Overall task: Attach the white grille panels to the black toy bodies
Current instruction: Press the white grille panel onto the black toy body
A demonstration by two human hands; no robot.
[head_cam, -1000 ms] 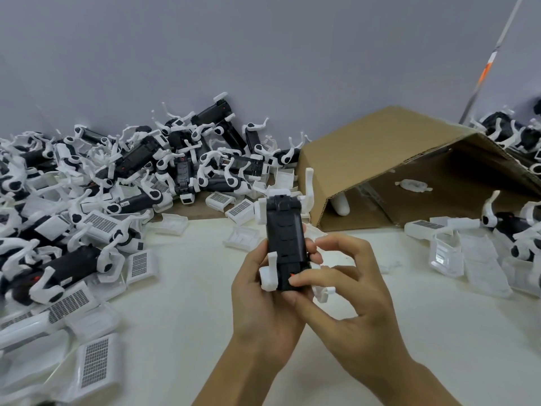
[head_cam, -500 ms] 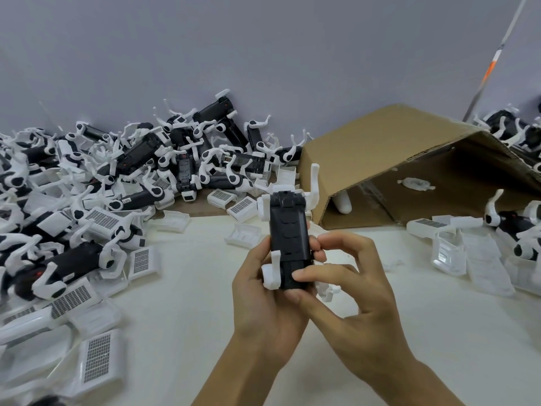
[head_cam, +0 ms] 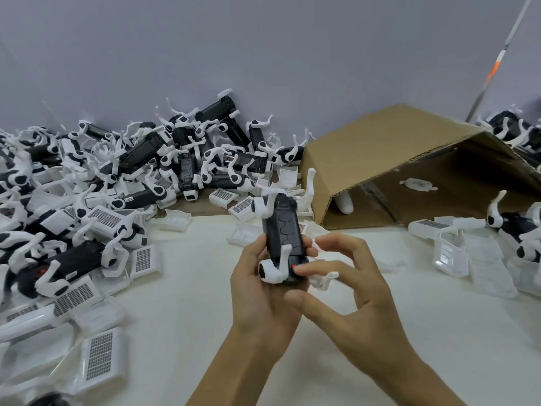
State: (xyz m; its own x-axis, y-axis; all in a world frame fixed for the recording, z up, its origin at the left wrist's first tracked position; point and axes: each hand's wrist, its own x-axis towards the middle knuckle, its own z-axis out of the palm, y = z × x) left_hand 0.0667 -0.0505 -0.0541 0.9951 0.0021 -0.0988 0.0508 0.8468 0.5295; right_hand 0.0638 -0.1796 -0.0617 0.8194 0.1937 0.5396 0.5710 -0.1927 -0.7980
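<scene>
Black toy body [head_cam: 282, 234] held upright above table [head_cam: 380, 332], left of cardboard box [head_cam: 395, 159]. Left hand [head_cam: 260, 288] wrapped round lower half, gripping. Right hand [head_cam: 348, 291] loosened since half second ago: fingers now spread, forefinger tip only touching red spot at bottom end, nothing grasped. No grille panel on visible face yet. Spare white grille panels [head_cam: 99, 356] far left of box, beside toy pile [head_cam: 131, 177]. Likely next: fetch panel.

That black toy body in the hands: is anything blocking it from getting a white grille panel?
Nothing visible does. The left hand holds the black toy body above bare table, the right hand touches its near end, and loose grille panels lie uncovered to the left.
</scene>
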